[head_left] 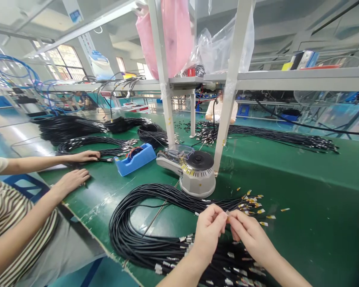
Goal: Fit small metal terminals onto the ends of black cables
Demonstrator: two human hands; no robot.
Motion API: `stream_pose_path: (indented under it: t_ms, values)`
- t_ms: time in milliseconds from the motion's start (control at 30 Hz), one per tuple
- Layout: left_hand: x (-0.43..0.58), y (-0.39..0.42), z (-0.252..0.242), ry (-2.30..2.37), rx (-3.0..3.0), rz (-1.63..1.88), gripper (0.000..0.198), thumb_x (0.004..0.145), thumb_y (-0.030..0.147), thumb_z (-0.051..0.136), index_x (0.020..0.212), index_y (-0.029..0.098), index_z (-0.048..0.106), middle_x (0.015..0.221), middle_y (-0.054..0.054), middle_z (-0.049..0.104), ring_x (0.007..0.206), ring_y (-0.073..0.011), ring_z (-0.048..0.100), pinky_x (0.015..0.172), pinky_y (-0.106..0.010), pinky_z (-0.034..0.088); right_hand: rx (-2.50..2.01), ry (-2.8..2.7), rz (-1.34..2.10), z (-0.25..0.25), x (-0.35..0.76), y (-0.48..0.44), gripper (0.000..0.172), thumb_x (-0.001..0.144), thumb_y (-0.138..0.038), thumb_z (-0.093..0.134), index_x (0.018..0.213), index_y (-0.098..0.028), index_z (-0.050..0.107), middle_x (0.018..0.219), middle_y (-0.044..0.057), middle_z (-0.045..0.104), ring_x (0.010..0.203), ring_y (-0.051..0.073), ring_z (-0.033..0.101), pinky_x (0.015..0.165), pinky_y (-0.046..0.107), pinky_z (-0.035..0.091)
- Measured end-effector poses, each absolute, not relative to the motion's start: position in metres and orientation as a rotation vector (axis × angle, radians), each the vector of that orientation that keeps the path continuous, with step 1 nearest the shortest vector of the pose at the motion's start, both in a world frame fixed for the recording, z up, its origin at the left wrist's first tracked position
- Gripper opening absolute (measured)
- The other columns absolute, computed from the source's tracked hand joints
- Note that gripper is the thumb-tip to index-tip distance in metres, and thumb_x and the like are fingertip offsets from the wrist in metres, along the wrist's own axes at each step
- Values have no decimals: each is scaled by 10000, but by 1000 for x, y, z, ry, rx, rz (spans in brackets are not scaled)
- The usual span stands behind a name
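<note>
My left hand (208,229) and my right hand (249,231) meet at their fingertips, both closed in a pinch. Between them is a small pale cable end (227,213); the fingers hide most of it. Just beyond my hands lie black cables (167,193) bent in a big loop, their far ends carrying yellow and white tips (248,203). The loop's other ends, with silvery white connectors (187,241), spread out beneath my wrists. A round tape dispenser (197,173) stands behind the loop, with bits of yellow tape on its rim.
A co-worker's hands (73,179) rest on the green table (317,199) at left, near a blue tape holder (136,159). More cable bundles (74,127) lie farther back. White shelf posts (231,87) rise from the table. Another person (223,109) sits beyond.
</note>
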State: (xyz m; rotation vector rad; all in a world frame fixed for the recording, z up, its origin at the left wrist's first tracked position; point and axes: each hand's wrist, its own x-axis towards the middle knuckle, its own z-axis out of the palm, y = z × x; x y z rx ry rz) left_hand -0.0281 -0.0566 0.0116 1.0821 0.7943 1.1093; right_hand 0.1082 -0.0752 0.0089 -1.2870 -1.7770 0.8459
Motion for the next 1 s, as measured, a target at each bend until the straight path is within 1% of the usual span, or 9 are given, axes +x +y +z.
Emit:
stream_pose_path:
  t_ms: [100, 167, 300, 367, 500, 567, 667, 767, 1000]
  values:
    - [-30, -56, 13, 747, 992, 1117, 257, 778, 370, 523, 677, 151, 434, 478, 59, 376, 407, -34, 238, 380, -178, 130, -1408, -1620, 897, 3, 117, -75, 294, 874, -427, 390, 787, -183, 528, 456, -52, 425, 435, 149, 414, 455, 246, 328]
    - [-31, -56, 13, 721, 991, 1106, 238, 767, 360, 533, 696, 151, 442, 502, 51, 408, 402, -34, 257, 373, -177, 144, -1370, -1551, 942, 3, 120, -76, 301, 863, -436, 412, 831, -170, 552, 460, -46, 443, 450, 154, 438, 473, 254, 353]
    - [-29, -56, 9, 718, 1083, 1112, 190, 634, 190, 628, 694, 149, 453, 562, 55, 415, 425, -30, 314, 379, -166, 220, -1186, -1517, 994, 12, 118, -79, 279, 850, -416, 458, 935, -170, 561, 599, -5, 526, 565, 172, 507, 549, 274, 410]
    - [-28, -56, 7, 728, 1094, 1112, 190, 616, 148, 616, 686, 154, 439, 560, 64, 402, 412, -26, 319, 373, -163, 235, -1170, -1525, 988, 16, 115, -79, 261, 840, -412, 483, 918, -176, 565, 623, -3, 526, 569, 170, 508, 541, 270, 416]
    - [-28, -56, 8, 705, 1074, 1089, 185, 655, 193, 610, 685, 159, 431, 508, 71, 413, 365, -34, 348, 354, -169, 255, -1216, -1531, 907, 18, 111, -78, 260, 840, -417, 488, 764, -180, 565, 562, -19, 493, 518, 153, 483, 510, 254, 401]
    - [-28, -56, 8, 702, 1039, 1094, 198, 648, 214, 634, 675, 152, 448, 482, 66, 430, 362, -41, 369, 352, -168, 267, -1235, -1536, 873, 18, 111, -77, 279, 837, -432, 487, 734, -183, 558, 549, -21, 488, 505, 152, 478, 505, 251, 399]
    - [-27, -57, 8, 674, 936, 1086, 219, 642, 253, 657, 662, 141, 470, 448, 51, 459, 345, -50, 376, 339, -170, 283, -1248, -1551, 836, 16, 110, -78, 281, 844, -433, 472, 738, -187, 553, 546, -19, 486, 497, 154, 480, 498, 252, 401]
    - [-24, -60, 7, 617, 831, 1053, 236, 643, 271, 669, 653, 132, 479, 417, 43, 463, 327, -49, 365, 326, -165, 282, -1234, -1551, 803, 14, 108, -78, 249, 859, -395, 459, 744, -191, 544, 555, -19, 487, 500, 152, 486, 493, 246, 407]
    - [-18, -65, 6, 495, 690, 1040, 209, 676, 266, 652, 633, 113, 518, 459, 11, 503, 335, -38, 373, 331, -154, 261, -1181, -1504, 811, 12, 102, -79, 225, 864, -358, 451, 734, -193, 530, 586, -15, 499, 502, 145, 484, 468, 230, 408]
